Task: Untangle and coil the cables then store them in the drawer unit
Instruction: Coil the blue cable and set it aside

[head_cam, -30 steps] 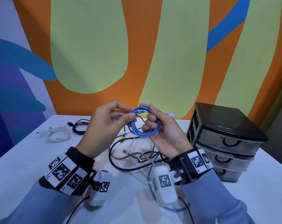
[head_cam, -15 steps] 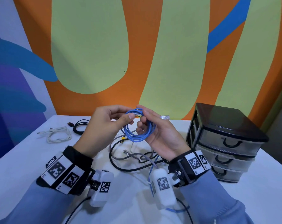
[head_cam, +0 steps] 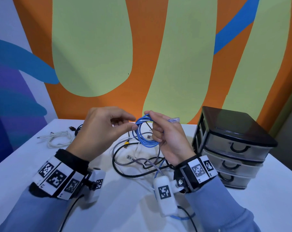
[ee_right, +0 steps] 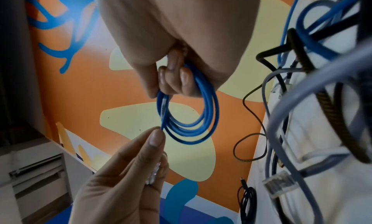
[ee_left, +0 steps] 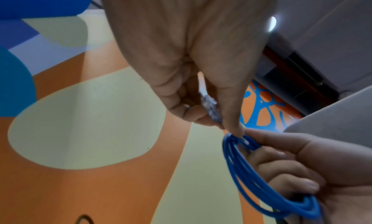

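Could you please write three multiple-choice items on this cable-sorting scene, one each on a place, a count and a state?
1. Where is the blue cable coil?
A. Held in the air between both hands
B. Inside a drawer
C. Flat on the table

2. How many drawers does the drawer unit have?
A. One
B. Three
C. Five

3. What state are the drawers in?
A. All shut
B. Top one pulled out
C. All removed

Answers:
1 A: the right hand grips the coil while the left hand pinches its strand above the white table.
2 B: three handles are stacked on its front.
3 A: every drawer front sits flush in the frame.
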Available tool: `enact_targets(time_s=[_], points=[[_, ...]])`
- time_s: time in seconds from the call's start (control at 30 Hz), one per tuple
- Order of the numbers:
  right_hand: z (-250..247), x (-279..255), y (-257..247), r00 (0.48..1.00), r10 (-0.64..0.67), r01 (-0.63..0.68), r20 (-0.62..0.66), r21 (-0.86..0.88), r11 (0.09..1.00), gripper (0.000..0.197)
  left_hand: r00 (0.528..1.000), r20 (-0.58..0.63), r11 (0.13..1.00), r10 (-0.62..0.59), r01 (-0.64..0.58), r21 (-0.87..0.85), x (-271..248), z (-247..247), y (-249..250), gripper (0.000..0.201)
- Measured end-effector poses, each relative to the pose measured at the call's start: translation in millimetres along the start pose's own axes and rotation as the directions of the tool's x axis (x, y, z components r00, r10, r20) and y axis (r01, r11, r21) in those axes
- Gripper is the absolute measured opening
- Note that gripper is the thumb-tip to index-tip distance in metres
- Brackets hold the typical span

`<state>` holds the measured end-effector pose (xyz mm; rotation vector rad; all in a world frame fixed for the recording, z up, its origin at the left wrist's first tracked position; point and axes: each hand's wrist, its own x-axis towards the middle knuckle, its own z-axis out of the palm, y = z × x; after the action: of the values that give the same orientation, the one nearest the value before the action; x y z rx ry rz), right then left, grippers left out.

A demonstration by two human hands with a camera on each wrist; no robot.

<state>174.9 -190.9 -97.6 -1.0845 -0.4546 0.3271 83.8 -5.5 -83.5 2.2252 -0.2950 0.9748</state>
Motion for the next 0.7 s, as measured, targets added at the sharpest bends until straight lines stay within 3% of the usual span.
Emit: enact_targets(time_s=[0.13,0.3,0.53,0.7], points=[[3,-1,-1,0.998,-0.009,0.013,-0.056,0.067,0.998,0.013,0.992,0.021,0.991,0.123,-0.124,0.059,1,-5,0,0.010],[6,-4,-3,0.996,0.002,0.012,-0.089,0.154,0.988,0.021,0.983,0.023,0.973,0.180,-0.181,0.144,3,-5,-2,0.006],[6,-5,-8,0.996,0.020,-0.001,-0.090,0.208,0.978,0.014,0.966,-0.032,0.900,0.258,-0.228,0.371,3,-4,-6,0.016],[9,-9,-9,0.999,0.031,-0.016,-0.030,0.400,0.917,0.022,0.976,-0.173,0.980,0.134,-0.104,0.171,0,17,4,0.005]])
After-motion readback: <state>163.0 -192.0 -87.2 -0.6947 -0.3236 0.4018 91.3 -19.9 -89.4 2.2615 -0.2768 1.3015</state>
